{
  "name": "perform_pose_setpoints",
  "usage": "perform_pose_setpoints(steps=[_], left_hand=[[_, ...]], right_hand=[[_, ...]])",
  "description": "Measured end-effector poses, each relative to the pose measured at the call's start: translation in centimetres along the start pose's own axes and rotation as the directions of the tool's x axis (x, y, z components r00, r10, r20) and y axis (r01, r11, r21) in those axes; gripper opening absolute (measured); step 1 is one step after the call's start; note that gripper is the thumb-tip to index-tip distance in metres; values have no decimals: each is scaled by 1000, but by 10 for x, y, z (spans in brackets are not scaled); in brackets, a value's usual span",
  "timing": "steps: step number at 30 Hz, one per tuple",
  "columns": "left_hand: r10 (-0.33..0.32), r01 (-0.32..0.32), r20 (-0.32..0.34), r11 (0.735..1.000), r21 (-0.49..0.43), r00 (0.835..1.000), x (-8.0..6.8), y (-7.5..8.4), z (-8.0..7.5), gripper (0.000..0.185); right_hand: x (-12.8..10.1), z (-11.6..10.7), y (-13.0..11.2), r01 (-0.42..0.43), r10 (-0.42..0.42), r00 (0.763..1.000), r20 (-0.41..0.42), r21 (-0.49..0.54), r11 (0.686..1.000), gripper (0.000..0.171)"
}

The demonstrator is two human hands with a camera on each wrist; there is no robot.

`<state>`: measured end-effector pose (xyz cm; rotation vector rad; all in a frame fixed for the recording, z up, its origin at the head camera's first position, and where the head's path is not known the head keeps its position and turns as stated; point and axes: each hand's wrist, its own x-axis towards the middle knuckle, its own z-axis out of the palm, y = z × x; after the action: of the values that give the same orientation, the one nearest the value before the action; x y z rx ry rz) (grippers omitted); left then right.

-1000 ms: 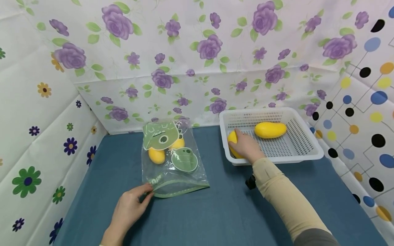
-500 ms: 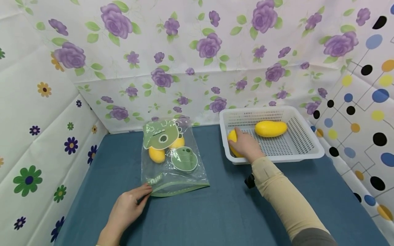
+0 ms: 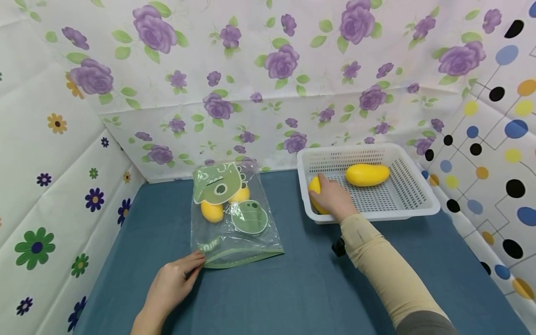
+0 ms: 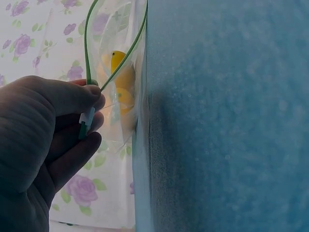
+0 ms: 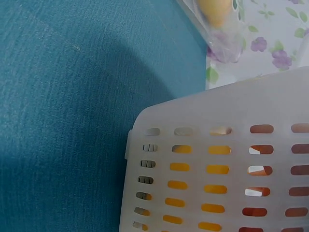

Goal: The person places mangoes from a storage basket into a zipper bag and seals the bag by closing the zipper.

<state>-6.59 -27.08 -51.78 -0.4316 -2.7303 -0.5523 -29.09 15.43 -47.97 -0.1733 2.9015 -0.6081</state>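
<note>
Right hand [image 3: 332, 197] on basket mango [image 3: 315, 187]

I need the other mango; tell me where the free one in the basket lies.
In the head view, the loose mango lies at the back of the white basket, on the right, beyond the right hand.

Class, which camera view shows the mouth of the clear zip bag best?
The left wrist view: the left hand pinches the zip bag at its green-edged mouth, seen parted. The head view shows the whole bag lying flat, mouth detail small. The right wrist view catches only a corner.
</note>
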Motion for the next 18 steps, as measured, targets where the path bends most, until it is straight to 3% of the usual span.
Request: perform_pose_setpoints(steps=[10,18], left_hand=[[25,-25,-8,999,30,1000,0,0,0,34],[-57,57,10,998,-8,998,0,1,0,31]], right_hand=[[-1,-1,-1,-5,5,1000,-1,2,1000,77],[-4,-3,-4,-5,5,1000,-7,-2,1000,76]])
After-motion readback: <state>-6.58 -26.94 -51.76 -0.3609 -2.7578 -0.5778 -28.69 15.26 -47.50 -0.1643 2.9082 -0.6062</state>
